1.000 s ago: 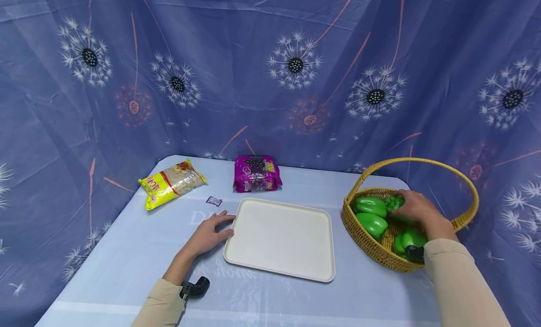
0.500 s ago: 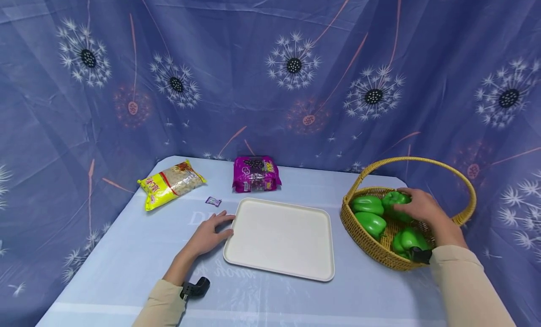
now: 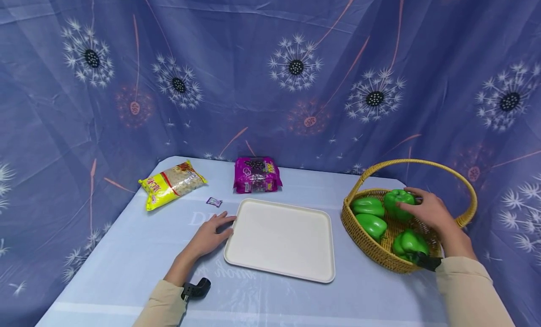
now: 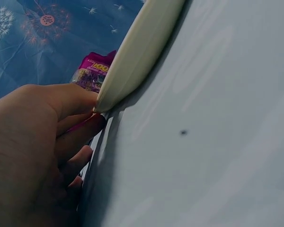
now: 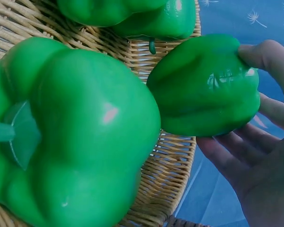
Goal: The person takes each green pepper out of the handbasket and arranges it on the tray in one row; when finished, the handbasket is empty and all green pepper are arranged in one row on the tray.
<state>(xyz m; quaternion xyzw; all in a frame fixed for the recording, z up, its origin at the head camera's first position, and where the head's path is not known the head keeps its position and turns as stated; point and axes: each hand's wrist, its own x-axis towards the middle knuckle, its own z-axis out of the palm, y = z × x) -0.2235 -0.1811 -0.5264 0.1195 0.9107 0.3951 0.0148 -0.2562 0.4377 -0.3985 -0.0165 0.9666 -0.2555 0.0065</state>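
Note:
My right hand [image 3: 427, 208] holds a green bell pepper [image 5: 203, 87] between thumb and fingers, at the back of the wicker basket [image 3: 363, 242]. The right wrist view shows the fingers around its lower end. Another bell pepper [image 5: 85, 132] fills the front of that view. Two more bell peppers, one behind [image 3: 368, 206] and one in front [image 3: 372, 225], lie along the basket's left side. On the left, my left hand [image 3: 208, 234] rests with thumb and fingertips against the left edge of a white rectangular tray [image 3: 281, 240].
The basket's tall handle [image 3: 416, 160] arches over the peppers. Behind the tray sits a purple snack pack [image 3: 257, 175]. A yellow snack bag [image 3: 172, 184] lies at the back left, with a small wrapped candy [image 3: 214, 202] nearer the tray. A patterned blue curtain [image 3: 236, 82] hangs behind the table.
My right hand has shifted slightly right and back toward me, and the pepper it holds has tipped up, showing more of itself. The left hand and tray stay in place.

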